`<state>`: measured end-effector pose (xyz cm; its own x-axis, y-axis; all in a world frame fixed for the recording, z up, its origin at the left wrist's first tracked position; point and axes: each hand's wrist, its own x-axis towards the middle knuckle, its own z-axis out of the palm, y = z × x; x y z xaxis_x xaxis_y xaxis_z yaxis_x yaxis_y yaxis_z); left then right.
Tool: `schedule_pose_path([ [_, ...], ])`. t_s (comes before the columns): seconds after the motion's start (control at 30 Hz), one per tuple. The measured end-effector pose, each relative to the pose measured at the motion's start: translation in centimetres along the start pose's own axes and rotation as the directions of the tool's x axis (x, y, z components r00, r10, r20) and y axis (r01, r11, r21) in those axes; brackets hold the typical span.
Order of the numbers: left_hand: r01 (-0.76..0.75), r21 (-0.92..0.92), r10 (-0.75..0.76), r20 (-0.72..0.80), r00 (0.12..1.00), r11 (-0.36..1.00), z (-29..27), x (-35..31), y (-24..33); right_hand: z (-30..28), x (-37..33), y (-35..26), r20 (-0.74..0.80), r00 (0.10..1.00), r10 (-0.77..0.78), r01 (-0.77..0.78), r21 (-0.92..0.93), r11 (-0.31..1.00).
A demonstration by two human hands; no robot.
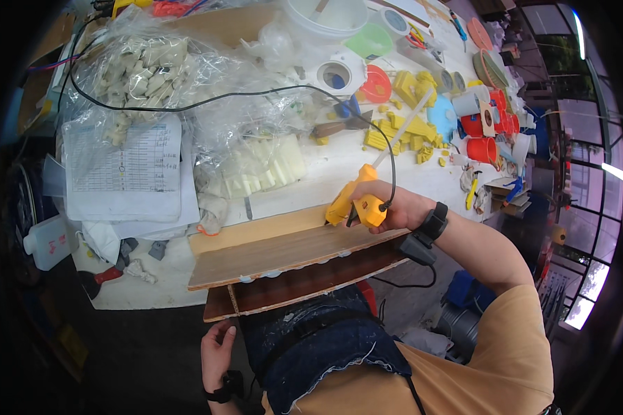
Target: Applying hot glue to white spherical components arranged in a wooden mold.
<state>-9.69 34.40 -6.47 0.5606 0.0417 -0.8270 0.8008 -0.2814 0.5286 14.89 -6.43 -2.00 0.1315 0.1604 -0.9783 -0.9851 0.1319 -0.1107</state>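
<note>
My right hand (389,200) is wrapped round a yellow hot glue gun (353,200), with a pale glue stick (408,128) poking out of its back. The gun's nozzle points down at the seam between a light wooden strip (256,227) and a brown wooden board (277,257). Below that board lies a darker board (311,277), joined by a small upright divider (233,299); whitish blobs line the edge between them. Just under the left corner of this wooden piece is my left hand (218,346), its fingers loosely bent and apart with nothing visible in them.
The gun's black cable (221,95) arcs across the white table (145,294). Plastic bags of pale pieces (145,69), printed sheets (124,169) and a white jug (48,242) stand left. Yellow blocks (401,131), a scraper (342,126) and red cups (482,149) lie right.
</note>
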Motion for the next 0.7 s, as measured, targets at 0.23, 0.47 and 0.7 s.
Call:
schedule_pose_path([
  [0.23, 0.041, -0.334, -0.097, -0.152, 0.984, 0.942, -3.6, 6.5, -8.1, -1.8, 0.3, -0.2, 0.014, 1.0, -0.007, 0.006, 0.003, 1.0],
  [0.47, 0.137, -0.468, -0.253, -0.194, 0.948, 0.873, -4.9, 8.2, -6.4, -0.4, 0.5, 0.4, 0.038, 0.999, -0.017, 0.013, 0.09, 0.996],
  [0.7, 0.13, -0.446, -0.247, -0.215, 0.945, 0.885, -5.0, 8.8, -6.8, 1.3, 1.2, 0.7, 0.006, 1.0, 0.011, -0.011, 0.09, 0.996],
])
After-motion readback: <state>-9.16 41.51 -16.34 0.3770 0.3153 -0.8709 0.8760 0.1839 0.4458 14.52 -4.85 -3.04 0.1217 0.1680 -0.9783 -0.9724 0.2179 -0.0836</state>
